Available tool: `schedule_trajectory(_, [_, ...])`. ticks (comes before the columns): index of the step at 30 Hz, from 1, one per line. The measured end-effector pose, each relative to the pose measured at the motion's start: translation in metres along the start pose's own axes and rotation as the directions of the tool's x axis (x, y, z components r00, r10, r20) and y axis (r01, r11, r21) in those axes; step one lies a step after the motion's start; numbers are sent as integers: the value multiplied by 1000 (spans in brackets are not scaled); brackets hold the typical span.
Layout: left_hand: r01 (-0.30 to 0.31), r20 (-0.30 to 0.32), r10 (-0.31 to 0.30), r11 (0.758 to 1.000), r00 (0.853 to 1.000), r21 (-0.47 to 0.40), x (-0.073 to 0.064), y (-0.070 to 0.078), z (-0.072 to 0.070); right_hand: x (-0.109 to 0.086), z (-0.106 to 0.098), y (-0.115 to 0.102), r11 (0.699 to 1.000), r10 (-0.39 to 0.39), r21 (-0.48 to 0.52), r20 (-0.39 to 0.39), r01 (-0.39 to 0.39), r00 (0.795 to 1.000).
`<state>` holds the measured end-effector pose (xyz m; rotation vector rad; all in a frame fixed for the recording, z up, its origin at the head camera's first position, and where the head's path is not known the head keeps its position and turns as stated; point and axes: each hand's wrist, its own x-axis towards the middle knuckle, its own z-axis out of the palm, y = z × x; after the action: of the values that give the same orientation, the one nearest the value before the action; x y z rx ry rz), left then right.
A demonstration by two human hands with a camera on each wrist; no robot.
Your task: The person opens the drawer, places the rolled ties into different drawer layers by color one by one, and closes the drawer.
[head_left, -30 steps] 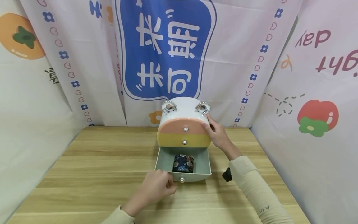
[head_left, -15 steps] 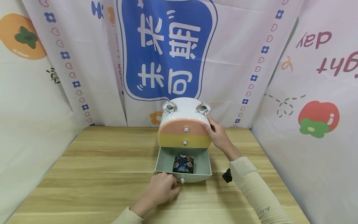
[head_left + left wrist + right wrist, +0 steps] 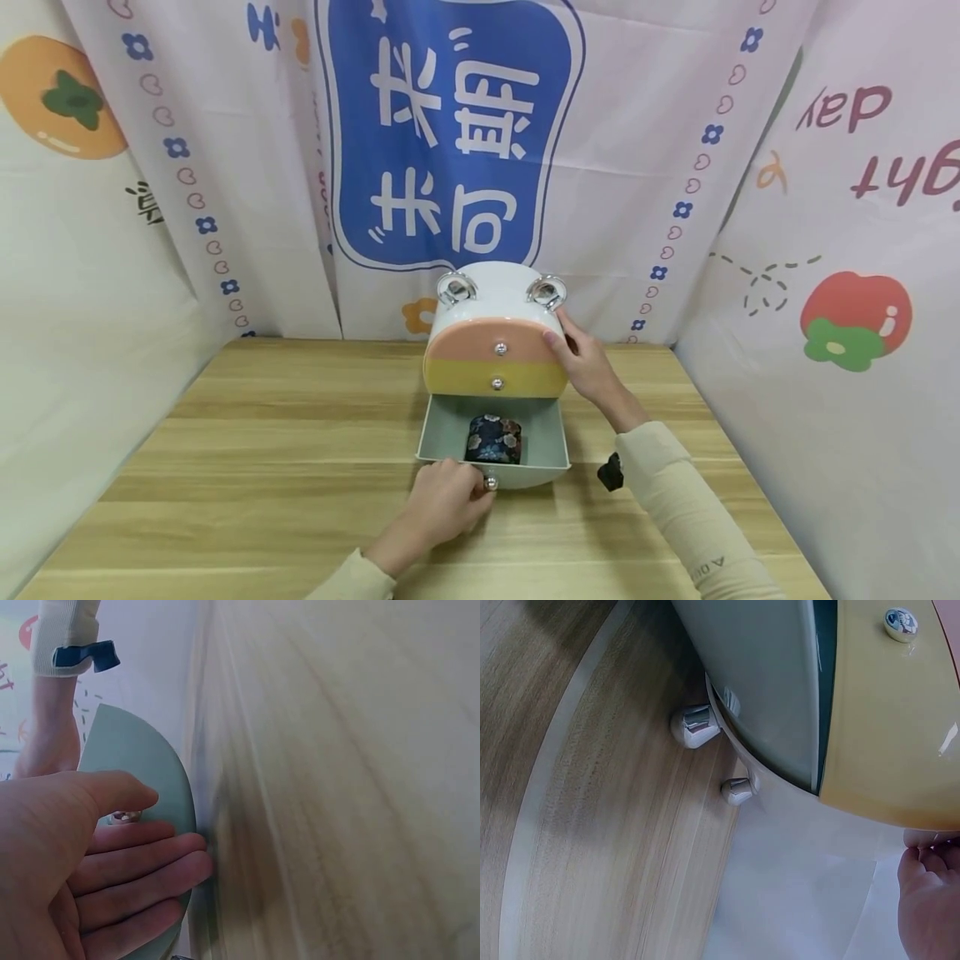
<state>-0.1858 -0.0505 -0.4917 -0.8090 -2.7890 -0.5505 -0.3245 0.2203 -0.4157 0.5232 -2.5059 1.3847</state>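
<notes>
A small storage cabinet with a white shell (image 3: 491,287) stands at the table's back, its top two fronts, orange and yellow, pushed in. Its pale green bottom drawer (image 3: 542,437) is pulled out. A dark, rounded item with a floral pattern (image 3: 493,439) sits inside. My left hand (image 3: 448,502) is at the drawer front, thumb and index finger on either side of the silver knob (image 3: 124,817), pinching it; the other fingers extend below. My right hand (image 3: 596,367) grips the cabinet's right side, thumb on the front edge, fingers partly hidden behind.
Two chrome rings (image 3: 547,292) flank the cabinet's top. Silver feet (image 3: 695,726) hold it above the wooden table (image 3: 300,467). A printed cloth (image 3: 637,167) hangs close behind, with more cloth on both sides. A black strap (image 3: 611,472) hangs off the right sleeve.
My left hand has moved right along the drawer front to the knob. The right hand keeps its grip, and the drawer stays pulled out.
</notes>
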Motion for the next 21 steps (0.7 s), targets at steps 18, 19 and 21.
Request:
schedule_trajectory(18, [30, -2, -30, 999, 1000, -26, 23, -4, 3, 0, -1, 0, 1000, 0, -15, 1, 0, 1000])
schedule_trajectory(19, [31, -4, -31, 999, 1000, -23, 25, -4, 3, -1, -1, 0, 1000, 0, -19, 2, 0, 1000])
schedule_trajectory(21, [33, -7, -34, 999, 999, -21, 27, -6, 4, -1, -1, 0, 1000, 0, -18, 1, 0, 1000])
